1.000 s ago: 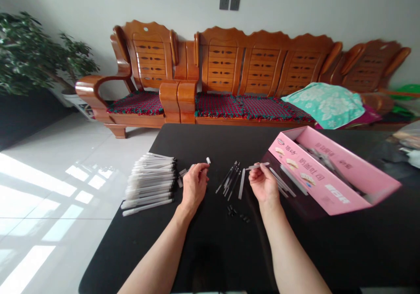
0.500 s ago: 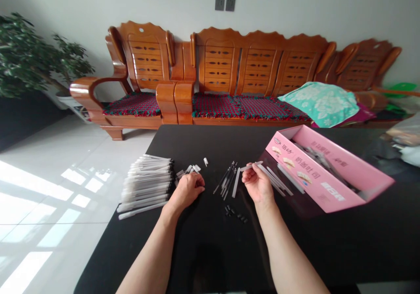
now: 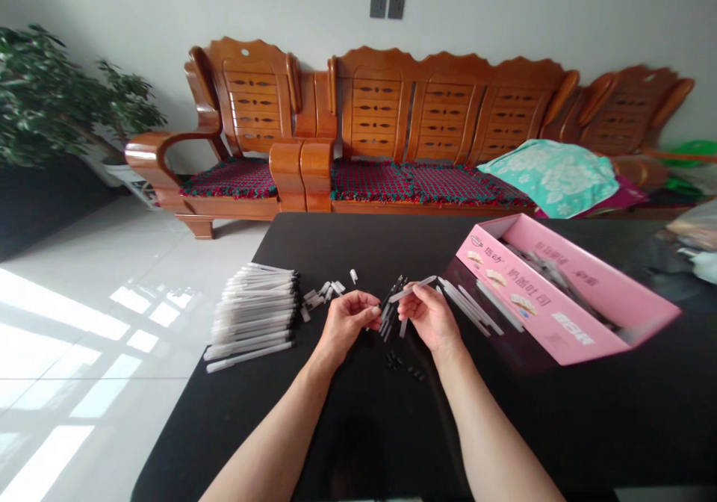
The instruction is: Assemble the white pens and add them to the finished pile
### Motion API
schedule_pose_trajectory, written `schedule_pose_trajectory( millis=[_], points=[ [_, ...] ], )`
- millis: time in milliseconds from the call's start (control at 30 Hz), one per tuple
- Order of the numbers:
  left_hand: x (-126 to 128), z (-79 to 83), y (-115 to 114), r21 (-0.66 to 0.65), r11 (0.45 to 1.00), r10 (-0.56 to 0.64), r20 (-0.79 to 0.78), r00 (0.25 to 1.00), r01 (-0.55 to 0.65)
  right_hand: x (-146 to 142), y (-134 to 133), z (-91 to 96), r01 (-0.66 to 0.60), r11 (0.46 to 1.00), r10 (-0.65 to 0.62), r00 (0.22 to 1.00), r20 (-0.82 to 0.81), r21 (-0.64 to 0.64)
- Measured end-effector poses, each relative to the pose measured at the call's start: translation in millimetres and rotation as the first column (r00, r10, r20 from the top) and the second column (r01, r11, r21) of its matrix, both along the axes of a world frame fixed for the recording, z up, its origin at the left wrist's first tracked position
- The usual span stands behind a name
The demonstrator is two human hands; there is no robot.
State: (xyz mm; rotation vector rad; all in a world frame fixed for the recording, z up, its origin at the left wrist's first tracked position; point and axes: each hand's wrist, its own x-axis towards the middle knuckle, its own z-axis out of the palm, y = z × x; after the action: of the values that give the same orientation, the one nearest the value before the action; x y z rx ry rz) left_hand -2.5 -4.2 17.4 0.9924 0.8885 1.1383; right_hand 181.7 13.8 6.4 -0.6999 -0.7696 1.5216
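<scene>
My right hand [image 3: 430, 318] holds a whitish pen barrel [image 3: 412, 289] between thumb and fingers, its left end pointing toward my other hand. My left hand [image 3: 352, 321] is pinched close by; a small dark bit shows at its fingertips, too small to name. Between and behind the hands lie thin dark pen refills [image 3: 388, 321]. White pen caps [image 3: 325, 291] are scattered beyond my left hand. Small black plugs [image 3: 394, 361] rest nearer to me. More pen barrels [image 3: 467, 306] lie to the right of my right hand.
A stack of white pens with black ends [image 3: 255, 311] lies on the left of the black table [image 3: 336, 240]. At the right stands a pink box [image 3: 520, 293] with pen parts inside. Behind are a wooden sofa [image 3: 375, 113] and a turquoise cloth [image 3: 552, 177].
My left hand has moved right, away from the white caps, and come close to the barrel. My right hand has shifted slightly left with the barrel in it.
</scene>
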Motion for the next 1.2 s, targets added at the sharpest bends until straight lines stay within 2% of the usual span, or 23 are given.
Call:
schedule_pose_trajectory(
  millis=[367,600,800,900,1100,1200],
  points=[
    [-0.1,-0.8,-0.1,0.032,0.999,-0.04,-0.006,0.999,0.04,-6.7,-3.8,5.7,-0.024,1.0,0.024,0.995,0.095,0.003],
    [-0.4,-3.9,1.0,0.034,0.999,-0.022,-0.003,1.0,0.022,-8.3,-3.9,5.1,-0.013,1.0,0.011,0.992,0.126,0.01],
    [0.7,-5.2,2.0,0.071,0.997,0.025,-0.085,0.996,-0.019,-9.2,-4.4,5.2,-0.005,1.0,0.004,0.989,0.147,0.007],
    [1.9,-5.6,0.7,0.136,0.99,0.056,-0.131,0.99,-0.038,-9.3,-4.4,4.6,-0.008,1.0,0.01,0.987,0.159,-0.013],
    [5.5,-2.1,-7.8,0.313,0.942,0.236,-0.361,0.902,-0.122,-8.4,-3.4,1.5,0.044,0.997,-0.031,0.981,0.194,-0.063],
    [6.7,0.5,-8.9,0.326,0.935,0.253,-0.341,0.905,-0.139,-7.4,-2.5,0.4,0.062,0.995,-0.046,0.981,0.19,-0.082]
  ],
)
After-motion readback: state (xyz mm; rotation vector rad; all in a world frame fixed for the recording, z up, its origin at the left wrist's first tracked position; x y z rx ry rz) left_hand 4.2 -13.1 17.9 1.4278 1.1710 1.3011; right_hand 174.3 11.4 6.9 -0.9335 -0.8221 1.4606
